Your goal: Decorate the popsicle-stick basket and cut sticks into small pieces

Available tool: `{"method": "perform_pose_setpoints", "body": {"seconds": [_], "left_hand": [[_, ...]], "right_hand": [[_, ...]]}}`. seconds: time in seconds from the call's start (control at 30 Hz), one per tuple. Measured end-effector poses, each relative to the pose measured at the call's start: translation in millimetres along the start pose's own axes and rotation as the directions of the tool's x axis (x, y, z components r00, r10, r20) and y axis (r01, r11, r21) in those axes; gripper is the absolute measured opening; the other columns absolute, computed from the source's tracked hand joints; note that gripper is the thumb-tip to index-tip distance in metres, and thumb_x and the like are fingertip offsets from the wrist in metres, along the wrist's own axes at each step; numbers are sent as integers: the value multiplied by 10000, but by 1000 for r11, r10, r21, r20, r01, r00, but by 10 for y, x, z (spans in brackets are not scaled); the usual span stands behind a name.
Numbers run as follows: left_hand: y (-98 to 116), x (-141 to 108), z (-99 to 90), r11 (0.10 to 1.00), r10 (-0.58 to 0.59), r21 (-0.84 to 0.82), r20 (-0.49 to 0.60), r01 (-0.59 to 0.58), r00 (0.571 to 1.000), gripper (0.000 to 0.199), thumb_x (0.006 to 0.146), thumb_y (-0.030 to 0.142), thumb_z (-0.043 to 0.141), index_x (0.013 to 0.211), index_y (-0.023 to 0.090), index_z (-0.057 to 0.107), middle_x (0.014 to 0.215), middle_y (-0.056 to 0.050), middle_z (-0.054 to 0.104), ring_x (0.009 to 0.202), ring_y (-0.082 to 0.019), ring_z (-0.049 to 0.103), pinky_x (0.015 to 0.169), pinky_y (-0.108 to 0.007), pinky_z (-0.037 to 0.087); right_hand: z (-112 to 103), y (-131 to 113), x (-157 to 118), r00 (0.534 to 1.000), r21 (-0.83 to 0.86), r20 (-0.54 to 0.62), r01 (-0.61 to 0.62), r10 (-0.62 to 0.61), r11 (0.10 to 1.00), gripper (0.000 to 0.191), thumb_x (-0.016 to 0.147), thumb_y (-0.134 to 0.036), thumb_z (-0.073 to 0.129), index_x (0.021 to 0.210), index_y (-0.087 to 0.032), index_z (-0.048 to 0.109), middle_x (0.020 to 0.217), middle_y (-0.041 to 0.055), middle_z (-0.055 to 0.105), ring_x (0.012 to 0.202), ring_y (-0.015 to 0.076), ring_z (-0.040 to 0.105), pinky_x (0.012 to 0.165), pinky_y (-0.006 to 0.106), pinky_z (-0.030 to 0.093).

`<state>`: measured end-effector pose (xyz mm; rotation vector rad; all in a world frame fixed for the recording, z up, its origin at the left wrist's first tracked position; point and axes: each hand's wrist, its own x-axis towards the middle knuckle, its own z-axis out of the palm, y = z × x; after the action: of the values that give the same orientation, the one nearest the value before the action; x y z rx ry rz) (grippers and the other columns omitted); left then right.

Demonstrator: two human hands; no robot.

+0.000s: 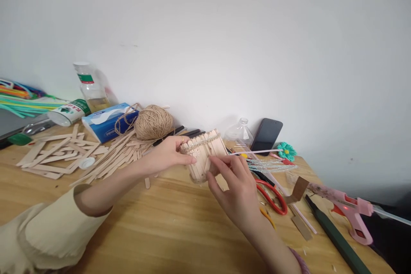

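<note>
Above the middle of the table, a small craft piece made of wooden sticks (201,158) is held tilted, with twine running along its upper rim. My left hand (173,152) grips its left upper edge, thumb on the front face. At the lower right of that face, my right hand (236,180) has thumb and forefinger pinched together against the sticks. Whatever sits between those fingertips is too small to make out. Behind my left hand lies a ball of twine (154,123).
Loose wooden sticks (61,154) and a blue tissue pack (111,122) lie left. On the right are red-handled scissors (279,201), a pink glue gun (353,209) with a lit red light, a dark green tool (337,235), and a phone (267,136) against the wall.
</note>
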<state>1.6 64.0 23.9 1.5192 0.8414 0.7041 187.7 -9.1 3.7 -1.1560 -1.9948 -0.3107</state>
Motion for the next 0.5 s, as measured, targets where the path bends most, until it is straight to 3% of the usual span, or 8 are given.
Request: {"method": "perform_pose_setpoints", "body": {"seconds": [0.17,0.37,0.5], "left_hand": [[15,-1,-15,989,45,141,32,-49,998,138,670,226,681,771,168,607,744,32,640,727,-161,599,700,-269,449],[-1,8,-86,981,101,149,161,-125,982,207,679,187,681,872,168,606,909,3,663,897,-189,606,832,-306,455],[-15,15,-127,979,125,129,247,-160,961,257,676,127,667,920,159,595,975,-20,661,980,-201,596,904,-339,437]], "right_hand": [[31,40,-16,1000,-11,-23,3,-4,1000,113,837,-167,598,941,-170,643,835,89,615,757,215,540,666,367,487],[31,56,-18,999,73,18,-41,40,996,142,856,-157,576,978,-210,627,865,61,596,795,205,538,679,343,480],[27,77,-44,989,186,37,-148,143,971,91,854,-164,579,921,-219,607,875,50,580,818,206,530,700,349,461]]}}
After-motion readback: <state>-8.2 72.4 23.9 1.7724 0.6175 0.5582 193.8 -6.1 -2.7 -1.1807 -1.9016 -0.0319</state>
